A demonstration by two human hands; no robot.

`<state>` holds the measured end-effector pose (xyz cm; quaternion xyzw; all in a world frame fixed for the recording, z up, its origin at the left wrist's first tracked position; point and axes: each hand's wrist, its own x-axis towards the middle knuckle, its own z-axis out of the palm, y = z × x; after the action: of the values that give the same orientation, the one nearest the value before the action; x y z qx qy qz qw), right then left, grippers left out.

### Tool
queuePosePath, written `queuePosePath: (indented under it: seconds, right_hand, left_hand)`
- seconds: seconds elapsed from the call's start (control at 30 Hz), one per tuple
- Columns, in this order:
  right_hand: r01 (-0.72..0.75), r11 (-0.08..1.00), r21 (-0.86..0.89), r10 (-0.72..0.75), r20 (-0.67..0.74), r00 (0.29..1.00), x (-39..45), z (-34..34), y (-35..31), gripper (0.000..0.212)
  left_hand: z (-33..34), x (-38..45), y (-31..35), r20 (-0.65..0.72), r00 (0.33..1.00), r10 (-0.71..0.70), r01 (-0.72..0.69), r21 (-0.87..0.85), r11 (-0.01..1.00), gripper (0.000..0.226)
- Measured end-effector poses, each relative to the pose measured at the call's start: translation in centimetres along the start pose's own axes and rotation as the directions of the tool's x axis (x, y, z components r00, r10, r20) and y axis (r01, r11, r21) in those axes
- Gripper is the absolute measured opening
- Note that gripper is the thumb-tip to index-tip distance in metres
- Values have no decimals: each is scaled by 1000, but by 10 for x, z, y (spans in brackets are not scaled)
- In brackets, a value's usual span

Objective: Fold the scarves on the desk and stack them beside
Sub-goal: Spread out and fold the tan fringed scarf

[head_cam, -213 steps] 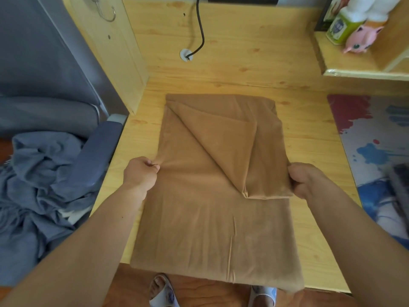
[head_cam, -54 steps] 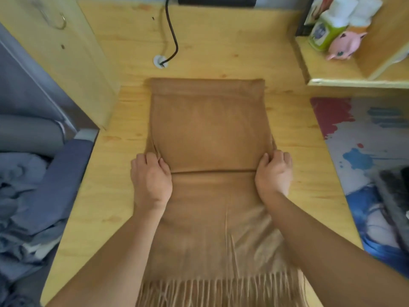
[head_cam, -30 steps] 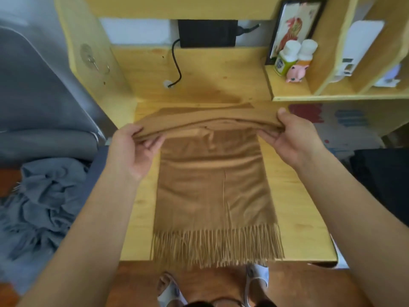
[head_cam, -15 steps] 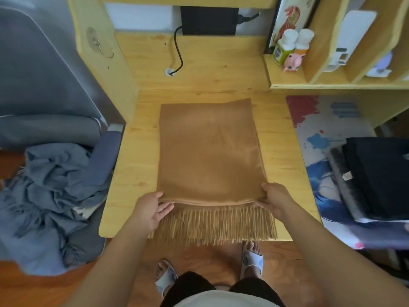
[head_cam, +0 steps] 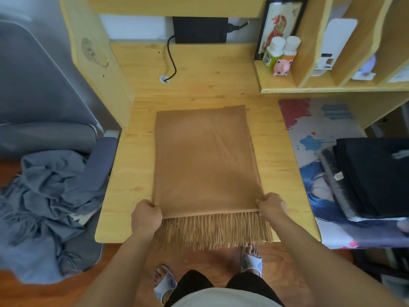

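Observation:
A tan fringed scarf [head_cam: 205,160] lies folded lengthwise on the wooden desk [head_cam: 132,173], its fringe hanging over the front edge. My left hand [head_cam: 146,216] grips the near left corner of the folded layer. My right hand [head_cam: 271,206] grips the near right corner. On the right, folded dark scarves [head_cam: 371,178] are stacked on a printed mat. A crumpled blue-grey scarf [head_cam: 51,191] lies on the chair to the left.
A colourful desk mat [head_cam: 314,138] covers the desk's right side. A shelf unit [head_cam: 332,85] holds two bottles [head_cam: 281,52], a pink toy and a framed picture. A black cable [head_cam: 171,60] runs into a desk hole at the back. My slippered feet show below.
I brought the far fold of the tan scarf toward me and laid it down over the lower part. Both hands now hold its near corners just above the fringe.

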<state>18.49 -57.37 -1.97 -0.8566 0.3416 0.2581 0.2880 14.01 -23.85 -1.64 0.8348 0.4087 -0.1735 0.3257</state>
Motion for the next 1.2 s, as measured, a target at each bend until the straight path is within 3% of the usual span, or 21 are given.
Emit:
queuePosePath:
  seconds: [0.07, 0.17, 0.27, 0.37, 0.47, 0.57, 0.63, 0.7, 0.77, 0.87, 1.0, 1.1, 1.13, 1.2]
  right_hand:
    - [71, 984, -163, -80, -51, 995, -1, 4, 3, 31]
    - [143, 973, -184, -171, -149, 974, 4, 6, 4, 48]
    - [111, 980, -165, -129, -101, 987, 6, 12, -3, 60]
    - [42, 992, -122, -48, -48, 998, 6, 19, -8, 51]
    - [-15, 999, -43, 16, 28, 999, 7, 17, -9, 42]
    - [5, 991, 136, -13, 57, 998, 0, 9, 1, 32]
    - [9, 957, 289, -36, 86, 996, -14, 4, 13, 26]
    - [12, 930, 366, -63, 128, 990, -34, -2, 25, 25]
    - [74, 929, 363, -127, 124, 984, -59, -9, 31, 22]
    - [193, 895, 402, -236, 60, 970, -86, -32, 15, 16]
    - [380, 765, 520, -365, -136, 921, -111, -98, -62, 33]
    - [610, 550, 570, -474, -389, 790, -148, -175, -125, 58]
    - [663, 473, 581, -503, -440, 744, -162, -198, -141, 59]
    - [689, 387, 613, -541, -454, 708, -174, -232, -170, 39]
  left_hand:
    - [4, 1, -3, -26, 998, 58, -53, 142, 988, 18]
    - [14, 3, 0, -84, 991, 104, -82, 231, 969, 45]
    - [24, 5, 8, -61, 996, 61, -48, 207, 977, 63]
    - [29, 12, 11, -36, 999, -33, 38, 129, 991, 53]
    - [26, 14, 9, 91, 990, -104, 98, 60, 993, 40]
    - [18, -2, 6, 167, 985, -40, 67, -156, 985, 17]
    - [8, -23, -1, 238, 971, 8, 83, -367, 926, 10]
    - [-2, -45, -14, 342, 940, -11, 199, -521, 830, 20]
    - [-12, -65, -24, 441, 896, -52, 346, -619, 705, 32]
    - [-39, -91, -11, 562, 826, -36, 483, -674, 559, 29]
    - [-122, -93, 64, 422, 889, 180, 281, -811, 514, 18]
    - [-201, -100, 133, 232, 905, 356, 71, -909, 412, 16]
    - [-224, -103, 152, 170, 906, 388, 6, -920, 391, 18]
    - [-255, -111, 184, 85, 891, 445, -113, -909, 400, 25]
